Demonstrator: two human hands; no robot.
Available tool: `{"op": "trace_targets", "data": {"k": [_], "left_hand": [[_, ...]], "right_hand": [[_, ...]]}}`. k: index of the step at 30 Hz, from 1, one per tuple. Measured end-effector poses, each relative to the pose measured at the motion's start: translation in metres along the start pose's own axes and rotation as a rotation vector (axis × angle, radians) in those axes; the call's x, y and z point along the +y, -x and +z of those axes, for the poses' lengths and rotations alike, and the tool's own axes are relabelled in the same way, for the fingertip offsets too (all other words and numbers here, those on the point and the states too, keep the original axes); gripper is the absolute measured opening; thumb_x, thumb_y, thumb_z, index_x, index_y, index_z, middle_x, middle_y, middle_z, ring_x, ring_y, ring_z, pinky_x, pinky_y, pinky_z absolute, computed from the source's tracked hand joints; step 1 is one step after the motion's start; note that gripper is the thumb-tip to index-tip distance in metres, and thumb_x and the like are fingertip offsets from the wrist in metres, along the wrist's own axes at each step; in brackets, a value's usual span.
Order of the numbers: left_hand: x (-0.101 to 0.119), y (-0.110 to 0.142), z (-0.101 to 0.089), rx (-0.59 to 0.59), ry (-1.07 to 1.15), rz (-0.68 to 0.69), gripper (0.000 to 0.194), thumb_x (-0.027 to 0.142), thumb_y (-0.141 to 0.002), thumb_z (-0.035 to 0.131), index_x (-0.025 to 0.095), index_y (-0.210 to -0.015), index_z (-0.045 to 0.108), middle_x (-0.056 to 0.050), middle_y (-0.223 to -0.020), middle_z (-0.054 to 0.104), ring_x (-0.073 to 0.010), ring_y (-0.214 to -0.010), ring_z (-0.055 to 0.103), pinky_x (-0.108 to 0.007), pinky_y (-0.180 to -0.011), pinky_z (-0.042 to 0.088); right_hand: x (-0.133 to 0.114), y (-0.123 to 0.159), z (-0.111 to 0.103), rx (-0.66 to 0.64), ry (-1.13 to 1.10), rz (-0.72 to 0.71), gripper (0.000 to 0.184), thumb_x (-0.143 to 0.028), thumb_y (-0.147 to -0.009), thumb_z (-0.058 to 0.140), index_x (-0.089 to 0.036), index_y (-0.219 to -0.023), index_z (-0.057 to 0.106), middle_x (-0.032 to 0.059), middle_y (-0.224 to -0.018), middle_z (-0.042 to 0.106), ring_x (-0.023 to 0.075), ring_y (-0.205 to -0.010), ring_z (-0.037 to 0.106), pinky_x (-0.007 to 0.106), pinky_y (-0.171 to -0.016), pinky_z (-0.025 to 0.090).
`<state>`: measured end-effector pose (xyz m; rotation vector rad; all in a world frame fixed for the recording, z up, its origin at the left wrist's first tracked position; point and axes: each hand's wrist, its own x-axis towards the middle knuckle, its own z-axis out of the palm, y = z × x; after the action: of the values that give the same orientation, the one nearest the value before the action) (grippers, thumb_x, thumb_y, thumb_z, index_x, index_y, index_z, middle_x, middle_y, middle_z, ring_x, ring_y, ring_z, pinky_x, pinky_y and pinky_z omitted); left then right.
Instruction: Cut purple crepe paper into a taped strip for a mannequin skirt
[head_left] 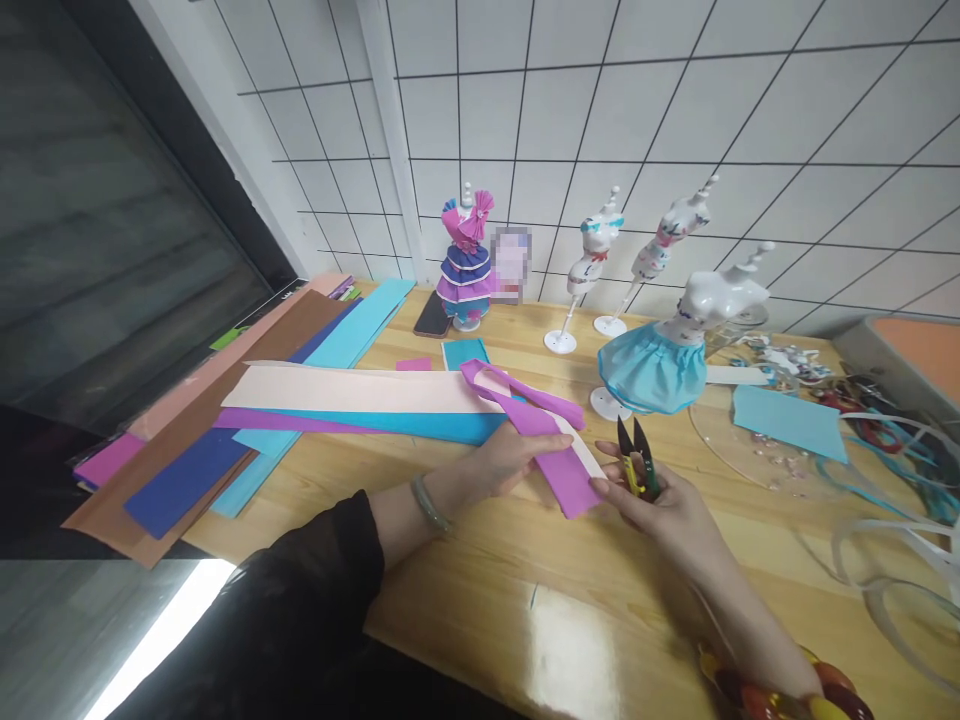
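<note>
A folded purple crepe-paper strip [555, 470] with a narrow white strip [581, 450] along its edge is stretched over the table's middle. Closed around it from the left is my left hand [506, 458], thumb on top. My right hand [671, 510] pinches the strip's near right end between thumb and finger. Tucked in that same hand is a pair of thread snips [636, 450] with yellow and green handles, blades apart and pointing away from me. Just beyond the snips stands a white mini dress form [724, 298] wearing a light-blue gathered skirt [654, 368].
Long paper strips [360, 388] in several colours fan out leftward. A dressed mini form [465, 265], a phone [433, 314] and bare forms [586, 262] stand or lie at the back. A light-blue paper piece [789, 420], ribbons [900, 535] and a grey bin [885, 370] are right.
</note>
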<state>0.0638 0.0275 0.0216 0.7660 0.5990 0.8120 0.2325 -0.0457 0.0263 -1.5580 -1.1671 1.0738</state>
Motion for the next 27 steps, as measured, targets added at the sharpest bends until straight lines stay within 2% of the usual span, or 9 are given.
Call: {"op": "trace_targets", "data": {"k": [5,9,12,15,20,22,27], "left_hand": [[0.000,-0.001,0.001,0.066,0.028,0.052,0.036,0.030,-0.055,0.080,0.013,-0.082,0.062,-0.003,-0.082,0.063,-0.0145,-0.078,0.056,-0.030,-0.076,0.042],[-0.009,-0.001,0.001,0.051,-0.024,0.023,0.033,0.030,-0.059,0.078,0.013,-0.081,0.061,-0.002,-0.079,0.061,-0.0139,-0.077,0.055,-0.030,-0.076,0.041],[-0.014,0.000,-0.002,0.033,-0.113,0.057,0.031,0.029,-0.063,0.076,0.014,-0.085,0.060,-0.003,-0.083,0.061,-0.0145,-0.079,0.055,-0.029,-0.075,0.043],[-0.015,0.000,-0.003,0.067,-0.158,0.090,0.032,0.027,-0.062,0.076,0.014,-0.087,0.060,-0.003,-0.085,0.062,-0.0153,-0.081,0.056,-0.029,-0.075,0.044],[-0.016,0.001,-0.003,0.045,-0.182,0.102,0.035,0.029,-0.064,0.075,0.014,-0.091,0.061,-0.005,-0.087,0.064,-0.0165,-0.081,0.058,-0.029,-0.072,0.045],[-0.017,0.001,-0.004,0.052,-0.169,0.105,0.035,0.031,-0.064,0.075,0.014,-0.091,0.061,-0.004,-0.086,0.064,-0.0162,-0.080,0.059,-0.028,-0.072,0.045],[-0.018,-0.001,-0.006,0.031,-0.146,0.064,0.039,0.036,-0.066,0.073,0.015,-0.096,0.061,-0.005,-0.088,0.065,-0.0185,-0.081,0.060,-0.032,-0.074,0.046]], "right_hand": [[0.005,-0.003,-0.001,0.028,0.039,0.051,0.033,-0.045,-0.059,0.074,-0.017,-0.073,0.065,0.0077,-0.087,0.067,0.0173,-0.067,0.059,0.026,-0.049,0.042],[0.008,-0.005,0.000,0.041,0.084,0.061,0.032,-0.044,-0.061,0.073,-0.016,-0.073,0.067,0.0075,-0.084,0.067,0.0147,-0.060,0.056,0.026,-0.050,0.042],[0.011,-0.006,0.001,0.046,0.088,0.069,0.040,-0.044,-0.061,0.073,-0.015,-0.087,0.067,0.0076,-0.084,0.067,0.0138,-0.058,0.054,0.027,-0.051,0.043],[0.013,-0.006,0.004,0.034,0.065,0.068,0.050,-0.045,-0.063,0.072,-0.014,-0.101,0.064,0.0079,-0.086,0.068,0.0166,-0.065,0.058,0.029,-0.059,0.047],[0.014,-0.006,0.009,0.019,0.040,0.041,0.033,-0.044,-0.062,0.073,-0.016,-0.077,0.066,0.0112,-0.096,0.069,0.0270,-0.097,0.059,0.035,-0.081,0.047],[0.015,-0.006,0.009,0.005,0.045,0.037,0.031,-0.045,-0.061,0.073,-0.017,-0.073,0.065,0.0109,-0.092,0.070,0.0291,-0.100,0.059,0.038,-0.082,0.047],[0.017,-0.007,0.008,-0.001,0.059,0.034,0.033,-0.043,-0.063,0.072,-0.016,-0.082,0.067,0.0102,-0.091,0.071,0.0269,-0.096,0.062,0.038,-0.087,0.046]]}}
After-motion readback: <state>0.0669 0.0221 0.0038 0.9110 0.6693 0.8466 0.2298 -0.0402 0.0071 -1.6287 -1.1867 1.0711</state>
